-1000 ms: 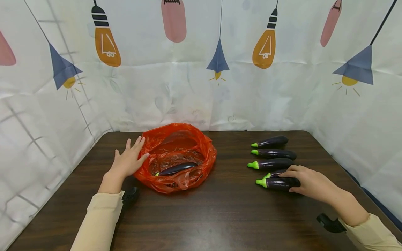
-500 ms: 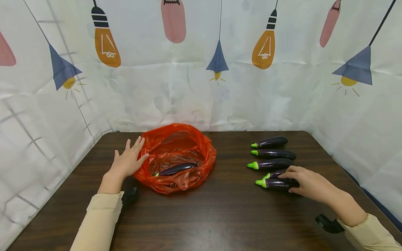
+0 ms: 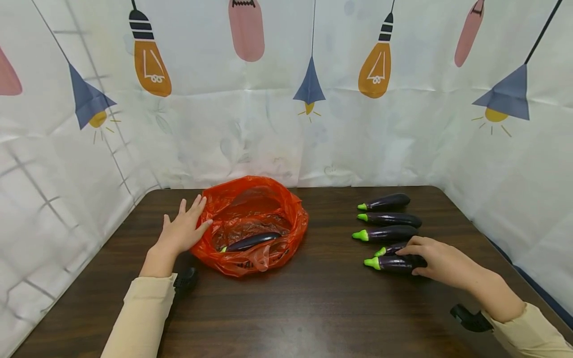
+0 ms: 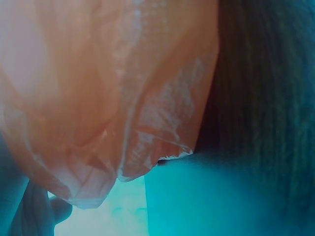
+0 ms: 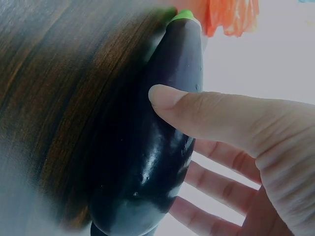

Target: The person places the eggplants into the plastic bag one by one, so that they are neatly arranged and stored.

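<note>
In the head view we are resting our left grip, released and spread, against a red bag, probably steadying its wide mouth; an inner eggplant is lying inside. Our right grip is grasping the nearest eggplant on the worktop; four other eggplants are lying beyond, stems facing the bag, leaving thick ends handy.

In the left wrist view, bag film is hiding most finger contact.

In the right wrist view our thumb is opposing the fingers, likely because the skin is slick.
</note>
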The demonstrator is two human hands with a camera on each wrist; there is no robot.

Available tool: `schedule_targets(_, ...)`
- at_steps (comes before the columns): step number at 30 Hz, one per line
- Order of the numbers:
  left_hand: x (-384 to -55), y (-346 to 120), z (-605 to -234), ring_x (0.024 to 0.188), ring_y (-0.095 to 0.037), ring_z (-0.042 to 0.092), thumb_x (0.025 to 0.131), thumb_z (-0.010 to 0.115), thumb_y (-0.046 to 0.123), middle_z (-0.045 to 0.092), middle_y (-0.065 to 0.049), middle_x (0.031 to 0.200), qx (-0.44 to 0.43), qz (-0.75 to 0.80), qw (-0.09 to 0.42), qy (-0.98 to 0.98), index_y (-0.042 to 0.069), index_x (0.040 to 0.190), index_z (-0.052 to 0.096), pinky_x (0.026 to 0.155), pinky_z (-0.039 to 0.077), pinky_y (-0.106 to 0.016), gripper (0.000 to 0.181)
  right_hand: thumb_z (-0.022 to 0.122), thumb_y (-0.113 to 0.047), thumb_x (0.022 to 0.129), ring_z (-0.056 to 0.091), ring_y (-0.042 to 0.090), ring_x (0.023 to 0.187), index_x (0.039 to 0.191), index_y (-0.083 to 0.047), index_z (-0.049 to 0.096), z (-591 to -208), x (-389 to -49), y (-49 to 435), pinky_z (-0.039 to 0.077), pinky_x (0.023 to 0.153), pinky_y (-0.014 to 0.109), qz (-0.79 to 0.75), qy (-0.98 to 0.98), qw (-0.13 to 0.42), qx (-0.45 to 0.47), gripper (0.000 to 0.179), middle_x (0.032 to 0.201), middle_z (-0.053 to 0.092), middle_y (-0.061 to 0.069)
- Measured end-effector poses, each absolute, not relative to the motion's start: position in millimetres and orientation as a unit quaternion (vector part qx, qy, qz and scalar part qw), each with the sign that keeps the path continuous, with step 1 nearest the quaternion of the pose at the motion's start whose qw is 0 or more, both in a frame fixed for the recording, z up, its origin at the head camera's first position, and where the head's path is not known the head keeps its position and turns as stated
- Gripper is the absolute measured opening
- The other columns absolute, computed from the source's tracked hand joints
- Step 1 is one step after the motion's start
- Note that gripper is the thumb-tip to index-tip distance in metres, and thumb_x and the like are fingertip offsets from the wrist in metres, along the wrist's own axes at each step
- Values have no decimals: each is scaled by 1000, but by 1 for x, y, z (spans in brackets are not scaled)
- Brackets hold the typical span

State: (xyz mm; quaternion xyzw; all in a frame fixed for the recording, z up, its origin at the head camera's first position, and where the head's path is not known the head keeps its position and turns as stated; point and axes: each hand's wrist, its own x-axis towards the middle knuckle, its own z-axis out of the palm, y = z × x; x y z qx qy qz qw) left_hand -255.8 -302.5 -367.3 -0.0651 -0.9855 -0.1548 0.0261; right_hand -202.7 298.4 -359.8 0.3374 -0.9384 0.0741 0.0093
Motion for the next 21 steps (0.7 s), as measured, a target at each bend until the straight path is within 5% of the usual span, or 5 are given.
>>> schedule_targets(21, -256, -303, -368, 150, -56, 0, 105, 55, 38, 9, -24, 168, -66, -154, 25, -986, 2, 163, 16, 103, -3, -85, 79, 89, -12, 78, 63, 12, 86, 124, -13, 74, -341, -206, 285, 53, 64, 28, 77, -926, 24, 369, 49, 109, 61, -2)
